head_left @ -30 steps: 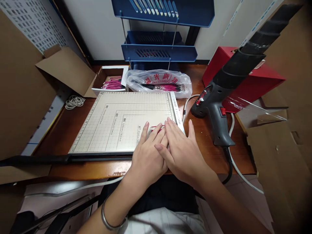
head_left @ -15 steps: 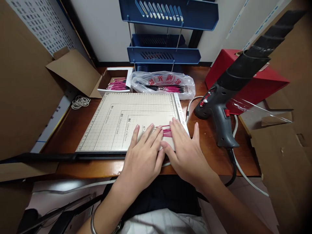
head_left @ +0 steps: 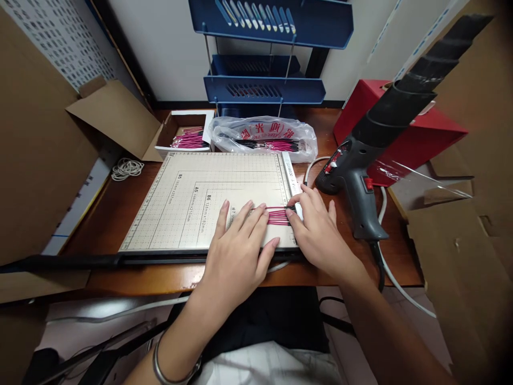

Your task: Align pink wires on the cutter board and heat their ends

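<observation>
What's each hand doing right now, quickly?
Left hand: open, palm down over the pink strands.
Right hand: curled at the strands' ends; whether it grips them cannot be told.

Wires (head_left: 277,217) lie on the cutter (head_left: 160,214) toward its 4 o'clock, between left hand (head_left: 238,246) and right hand (head_left: 316,232). From the cutter's centre, a cord (head_left: 127,169) lies at 10, a box (head_left: 208,124) at 11, a bag (head_left: 228,131) at 1 before the rack (head_left: 294,92), a heat gun (head_left: 363,152) at 2 before a case (head_left: 425,128).
</observation>
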`<state>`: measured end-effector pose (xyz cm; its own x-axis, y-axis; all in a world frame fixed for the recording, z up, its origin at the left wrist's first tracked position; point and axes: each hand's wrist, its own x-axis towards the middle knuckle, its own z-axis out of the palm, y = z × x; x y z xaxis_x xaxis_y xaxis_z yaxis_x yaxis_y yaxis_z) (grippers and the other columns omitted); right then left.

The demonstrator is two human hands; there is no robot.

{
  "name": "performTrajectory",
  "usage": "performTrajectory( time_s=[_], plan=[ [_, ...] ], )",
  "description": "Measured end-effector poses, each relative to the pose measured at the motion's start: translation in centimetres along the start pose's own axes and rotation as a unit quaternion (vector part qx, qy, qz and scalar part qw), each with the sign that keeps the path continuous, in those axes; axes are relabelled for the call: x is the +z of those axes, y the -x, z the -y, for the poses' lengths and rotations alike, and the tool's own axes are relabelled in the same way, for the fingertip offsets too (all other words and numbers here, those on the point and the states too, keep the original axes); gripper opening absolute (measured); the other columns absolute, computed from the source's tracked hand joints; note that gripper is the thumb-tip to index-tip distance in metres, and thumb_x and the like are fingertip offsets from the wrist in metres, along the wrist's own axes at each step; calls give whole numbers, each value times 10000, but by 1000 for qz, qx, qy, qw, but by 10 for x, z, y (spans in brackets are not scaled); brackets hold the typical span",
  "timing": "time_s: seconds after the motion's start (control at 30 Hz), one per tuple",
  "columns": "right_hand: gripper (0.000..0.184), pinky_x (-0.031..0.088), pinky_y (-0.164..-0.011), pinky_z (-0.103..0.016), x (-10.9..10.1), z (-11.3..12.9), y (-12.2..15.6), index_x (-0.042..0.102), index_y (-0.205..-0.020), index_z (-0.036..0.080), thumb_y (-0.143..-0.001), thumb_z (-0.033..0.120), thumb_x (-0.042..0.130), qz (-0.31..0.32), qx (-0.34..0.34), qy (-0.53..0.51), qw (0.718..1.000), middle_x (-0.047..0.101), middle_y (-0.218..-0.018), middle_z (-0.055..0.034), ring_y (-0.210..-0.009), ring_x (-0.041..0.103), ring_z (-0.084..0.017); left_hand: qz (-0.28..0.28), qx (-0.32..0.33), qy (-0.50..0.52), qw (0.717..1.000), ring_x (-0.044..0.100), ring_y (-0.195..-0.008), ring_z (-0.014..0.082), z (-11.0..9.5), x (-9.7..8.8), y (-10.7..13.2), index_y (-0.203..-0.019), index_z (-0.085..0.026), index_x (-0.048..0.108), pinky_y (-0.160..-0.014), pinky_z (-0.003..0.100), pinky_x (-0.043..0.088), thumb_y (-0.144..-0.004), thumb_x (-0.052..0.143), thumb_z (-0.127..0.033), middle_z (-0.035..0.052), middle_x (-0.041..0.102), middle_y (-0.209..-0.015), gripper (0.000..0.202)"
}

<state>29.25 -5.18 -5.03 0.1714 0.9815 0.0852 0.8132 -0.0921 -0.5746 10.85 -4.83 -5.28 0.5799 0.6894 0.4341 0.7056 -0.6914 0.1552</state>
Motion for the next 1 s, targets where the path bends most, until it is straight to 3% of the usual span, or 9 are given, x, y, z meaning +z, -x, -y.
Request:
performTrajectory(
  time_s=[0.33,0.43,0.57,0.67,0.9,1.0],
  plan=[
    [132,128,-1191,-761,1,2,2,534,-1016,232,-1001,301,422,-22,6,18,1000,423,-1597,-118,-1538,293,-348,-36,21,23,999,593,-1340,285,-2,1,2,-1289,-100,666,-1288,532,170,-1062,483,-332,73,689,-1375,372],
    [148,134,-1187,-763,-2,4,-1,545,-994,232,-1002,313,421,-33,1,6,999,423,-1598,-119,-1536,301,-342,-38,23,11,999,565,-1370,288,-3,2,1,-1355,-91,626,-1284,528,192,-1068,463,-358,80,642,-1438,425],
    [119,152,-1195,-741,-5,4,-6,545,-994,227,-981,280,439,-60,-7,-2,998,441,-1576,-151,-1531,320,-322,13,23,-17,1000,456,-1466,303,-6,4,-4,-1485,-50,499,-1273,545,230,-1085,373,-435,122,501,-1564,569],
    [101,171,-1184,-748,-4,1,-7,535,-1010,229,-955,245,452,-36,-8,-13,999,440,-1579,-150,-1528,327,-322,58,23,-31,998,435,-1482,301,-8,6,-6,-1497,-40,483,-1270,551,245,-1092,316,-469,141,471,-1582,614],
    [123,192,-1178,-744,-1,0,-9,517,-1030,238,-945,225,428,-14,-2,-31,999,470,-1551,-136,-1519,339,-308,72,30,-42,996,414,-1494,308,-7,8,-6,-1505,-26,472,-1273,522,256,-1082,315,-514,153,453,-1594,665],
    [151,181,-1189,-735,-4,6,-3,528,-1059,236,-960,241,415,-38,-9,-38,999,478,-1552,-130,-1513,352,-301,77,26,-38,996,408,-1498,306,-7,8,-7,-1511,-32,468,-1274,508,264,-1079,330,-511,150,449,-1599,659]
  ],
)
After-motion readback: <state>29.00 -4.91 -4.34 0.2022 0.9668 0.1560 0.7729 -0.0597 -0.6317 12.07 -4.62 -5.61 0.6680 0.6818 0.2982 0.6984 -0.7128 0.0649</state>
